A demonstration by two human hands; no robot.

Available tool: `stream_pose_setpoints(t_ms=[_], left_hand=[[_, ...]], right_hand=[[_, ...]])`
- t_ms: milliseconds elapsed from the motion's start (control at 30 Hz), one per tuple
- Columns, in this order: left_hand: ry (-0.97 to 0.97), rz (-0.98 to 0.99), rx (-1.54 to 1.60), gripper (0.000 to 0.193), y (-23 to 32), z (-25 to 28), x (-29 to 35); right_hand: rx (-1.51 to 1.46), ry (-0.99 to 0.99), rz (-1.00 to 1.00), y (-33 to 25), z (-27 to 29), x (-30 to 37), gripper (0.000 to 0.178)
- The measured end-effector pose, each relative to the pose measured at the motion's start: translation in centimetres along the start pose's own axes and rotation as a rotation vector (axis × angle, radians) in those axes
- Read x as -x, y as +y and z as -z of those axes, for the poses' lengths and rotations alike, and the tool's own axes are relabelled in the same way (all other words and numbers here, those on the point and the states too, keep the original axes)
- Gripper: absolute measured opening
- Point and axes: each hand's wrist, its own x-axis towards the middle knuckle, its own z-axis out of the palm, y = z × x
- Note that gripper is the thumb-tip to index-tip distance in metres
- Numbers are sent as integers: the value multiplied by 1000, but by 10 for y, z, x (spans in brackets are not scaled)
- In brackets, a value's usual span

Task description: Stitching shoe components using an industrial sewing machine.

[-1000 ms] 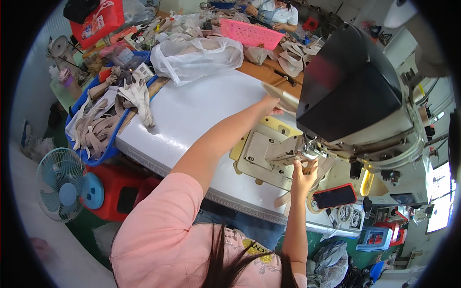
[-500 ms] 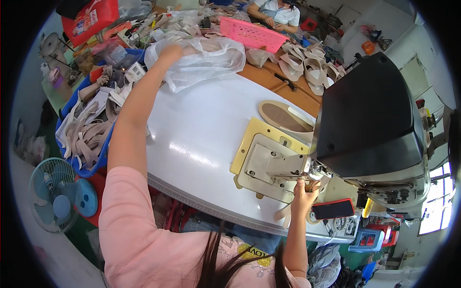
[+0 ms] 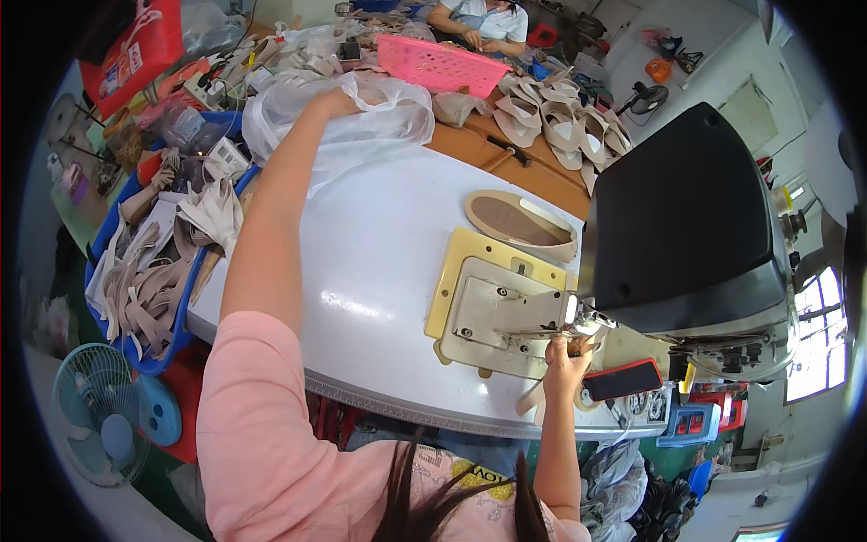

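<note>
My left arm stretches far across the white table [image 3: 388, 217]. My left hand [image 3: 341, 101] is at the opening of a clear plastic bag [image 3: 379, 135], its fingers hidden in the folds. My right hand [image 3: 567, 359] stays by the needle area of a sewing machine [image 3: 686, 235] with a big black head. Its fingers are pinched together beside the metal parts, and what they hold is too small to make out. A beige strip [image 3: 531, 397] hangs just left of that wrist. Behind the yellow-edged machine plate [image 3: 442, 289] lies a beige shoe sole piece [image 3: 519, 221].
A blue tub [image 3: 185, 316] of fabric strips stands left, above a blue fan [image 3: 104, 406]. At the back are a pink basket [image 3: 438, 65], stacked beige shoe pieces [image 3: 560, 122] and a seated person [image 3: 483, 25]. A phone [image 3: 623, 379] lies right of my right hand.
My left hand has moved rightward along the bag, which looks more bunched. The whole view has shifted slightly. My right hand stays in the same place at the machine.
</note>
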Motion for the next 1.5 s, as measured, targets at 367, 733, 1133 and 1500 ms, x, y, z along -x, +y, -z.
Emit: stream_pose_setpoints(t_ms=[367,733,1133,1500], left_hand=[[322,17,-556,70,130,-26,136],[275,-327,-656,57,169,-30,259],[238,-294,-493,22,140,5,131],[-31,-327,-568,27,172,12,71]], right_hand=[[-65,5,-47,-9,-4,2,14],[-34,-5,19,0,-1,-3,21],[92,63,28,-8,-4,38,48],[204,52,-99,9,25,59,27]])
